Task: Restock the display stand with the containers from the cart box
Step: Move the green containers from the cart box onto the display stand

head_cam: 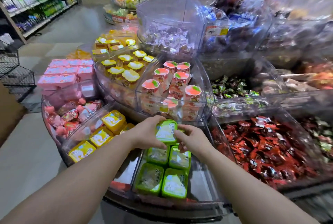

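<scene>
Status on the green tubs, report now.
Both hands, left and right, grip one green tub. It is above the four tubs already in the bin. Nothing in the way.

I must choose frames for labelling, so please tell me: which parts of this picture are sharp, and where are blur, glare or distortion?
Head view: sharp around both hands, left and right, and the green container they hold; the upper right bins are smeared by blur; the clear dividers carry pale glare; wide-angle distortion bends the store shelves at the left edge.
</scene>
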`<state>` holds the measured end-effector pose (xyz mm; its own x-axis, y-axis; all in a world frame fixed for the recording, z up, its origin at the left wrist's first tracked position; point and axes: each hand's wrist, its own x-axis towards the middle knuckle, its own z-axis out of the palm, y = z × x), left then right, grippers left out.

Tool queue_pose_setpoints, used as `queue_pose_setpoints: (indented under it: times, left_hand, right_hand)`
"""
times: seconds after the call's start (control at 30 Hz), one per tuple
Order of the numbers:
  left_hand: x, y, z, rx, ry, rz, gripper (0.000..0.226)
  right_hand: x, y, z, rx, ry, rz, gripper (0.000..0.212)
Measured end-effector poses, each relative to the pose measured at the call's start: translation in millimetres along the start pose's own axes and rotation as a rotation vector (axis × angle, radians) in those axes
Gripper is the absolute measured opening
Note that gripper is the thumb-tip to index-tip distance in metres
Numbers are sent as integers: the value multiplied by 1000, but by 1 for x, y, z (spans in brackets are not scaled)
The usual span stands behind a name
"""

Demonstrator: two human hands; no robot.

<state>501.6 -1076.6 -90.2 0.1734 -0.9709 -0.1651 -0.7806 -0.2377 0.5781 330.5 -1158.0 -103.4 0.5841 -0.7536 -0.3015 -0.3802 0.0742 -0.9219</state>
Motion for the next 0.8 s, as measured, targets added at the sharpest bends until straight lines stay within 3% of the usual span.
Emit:
queue_pose_setpoints:
  times: [0.13,0.23,0.53,0.63,0.73,0.8]
  left_hand:
    - [-4,-11,2,87,-107,56,112]
    - [-9,-25,-6,211,-120,61,119]
    - [-17,-46,2,243,-77,53,105]
    - [-12,-36,0,244,-25,68,91]
    - [3,-9,1,348,86,92,76]
    - [17,20,6,450,158,122,68]
  right_hand:
    - [-10,14,8,-20,19,81,44]
    - [-16,26,22,-50,62,151,41]
    - [-19,26,43,-106,135,215,41]
    - [-23,21,32,-356,203,117,43]
    - [-29,12,3,-693,372,-116,49]
    - [-35,8,-24,-895,497,-163,59]
